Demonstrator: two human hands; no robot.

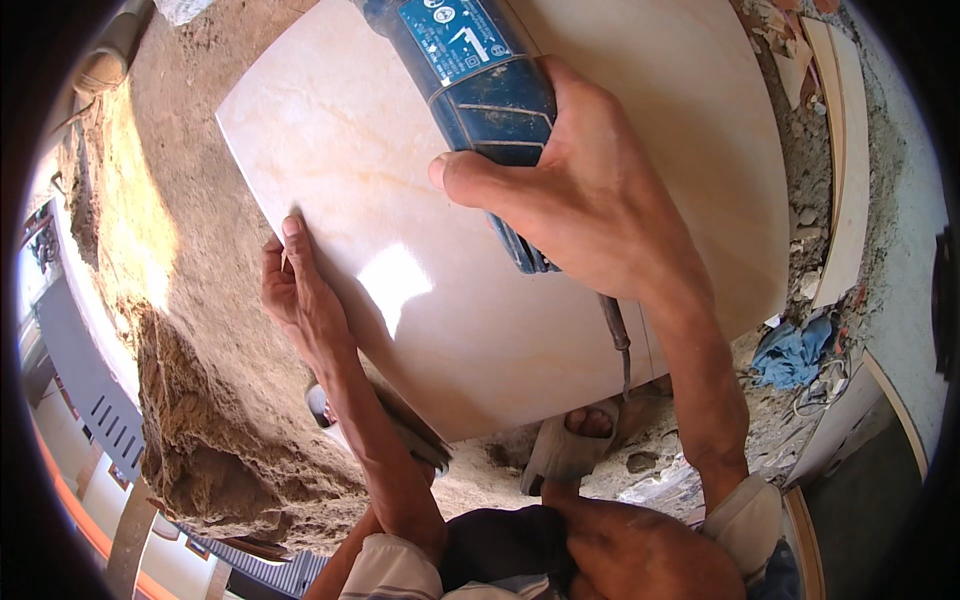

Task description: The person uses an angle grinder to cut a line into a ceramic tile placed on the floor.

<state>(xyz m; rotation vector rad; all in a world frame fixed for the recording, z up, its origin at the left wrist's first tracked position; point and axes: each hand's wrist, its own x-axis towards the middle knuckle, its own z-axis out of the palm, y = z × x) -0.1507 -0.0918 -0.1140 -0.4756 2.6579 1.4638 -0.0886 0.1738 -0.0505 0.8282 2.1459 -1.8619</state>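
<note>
Firmly, a worker's right hand (610, 190) wraps around the body of a blue power tool (480, 90) at the upper center of the frame, its thumb pressed along the tool's left side. The left hand (310, 300), at center left, grips the edge of a large, glossy cream tile (340, 130), thumb on top and fingers curled at the rim. The tile fills the middle of the frame beneath the tool, whose front end runs out of the top edge; whether the 2 touch cannot be told. A dark cord (618, 332) trails from the tool's rear toward the tile's lower edge. A thin dark line crosses the tile, and a bright reflection sits left of center. Below, the worker's 2 feet wear sandals (563, 458). At right, a curved pale strip (843, 150) lies on rubble, with a crumpled blue cloth (792, 352) beneath it in the frame. Rough earth (200, 420) spreads along the left, sunlit at upper left, near a pipe (105, 65).
</note>
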